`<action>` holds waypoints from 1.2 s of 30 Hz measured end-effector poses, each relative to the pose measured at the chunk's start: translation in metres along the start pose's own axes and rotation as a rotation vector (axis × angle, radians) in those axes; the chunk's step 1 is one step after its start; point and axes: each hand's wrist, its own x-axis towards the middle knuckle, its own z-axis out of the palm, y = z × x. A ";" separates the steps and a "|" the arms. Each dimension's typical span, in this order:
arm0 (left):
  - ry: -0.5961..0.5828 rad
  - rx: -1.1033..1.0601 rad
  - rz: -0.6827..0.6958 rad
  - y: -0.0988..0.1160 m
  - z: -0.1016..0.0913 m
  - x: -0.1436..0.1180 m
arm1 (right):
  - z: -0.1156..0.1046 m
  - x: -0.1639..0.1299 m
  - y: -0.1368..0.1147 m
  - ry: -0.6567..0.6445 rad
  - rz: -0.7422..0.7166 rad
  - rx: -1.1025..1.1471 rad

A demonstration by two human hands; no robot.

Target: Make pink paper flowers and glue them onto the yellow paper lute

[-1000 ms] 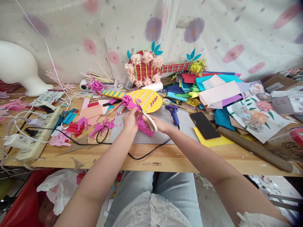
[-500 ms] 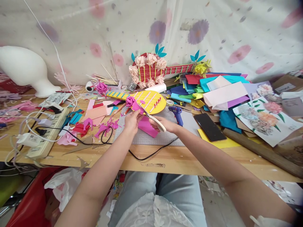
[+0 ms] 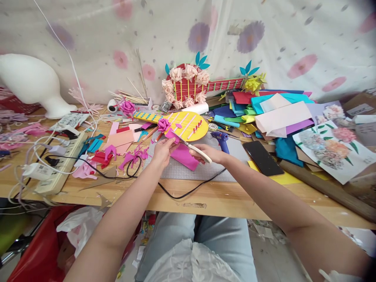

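Head view: the left hand (image 3: 162, 150) is closed on the near edge of a magenta paper sheet (image 3: 183, 156), pinching it between thumb and fingers above the grey cutting mat (image 3: 192, 170). The right hand (image 3: 209, 153) is clenched around the cream handles of a pair of scissors (image 3: 192, 146), whose blades point toward 10 o'clock and meet the top edge of the paper just beside the left fingertips.

At 12 o'clock from the hands lies a yellow paper guitar (image 3: 182, 124) with a magenta paper flower (image 3: 163, 125) on its body. Behind it, against the flowered curtain, stands a red paper guitar (image 3: 194, 88) trimmed with pale pink roses.

At 2 o'clock, a blue glue gun (image 3: 221, 139) rests at the mat's edge, its black cord (image 3: 188, 191) running across the wooden table (image 3: 235, 199). A black phone (image 3: 262, 158) lies at 3 o'clock, and past it is a pile of coloured paper (image 3: 273, 111).

At 9 o'clock sit magenta scraps (image 3: 133, 156) and, further out, a power strip (image 3: 60, 166) with white plugs. A white foam head form (image 3: 31, 84) stands at 10 o'clock.
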 end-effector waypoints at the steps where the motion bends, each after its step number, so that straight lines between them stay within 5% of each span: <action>1: -0.006 0.006 -0.006 0.001 -0.001 0.000 | -0.001 0.000 0.000 0.000 0.005 -0.019; 36: -0.157 0.328 -0.148 0.027 -0.030 0.004 | -0.022 -0.003 -0.018 -0.154 0.040 -0.246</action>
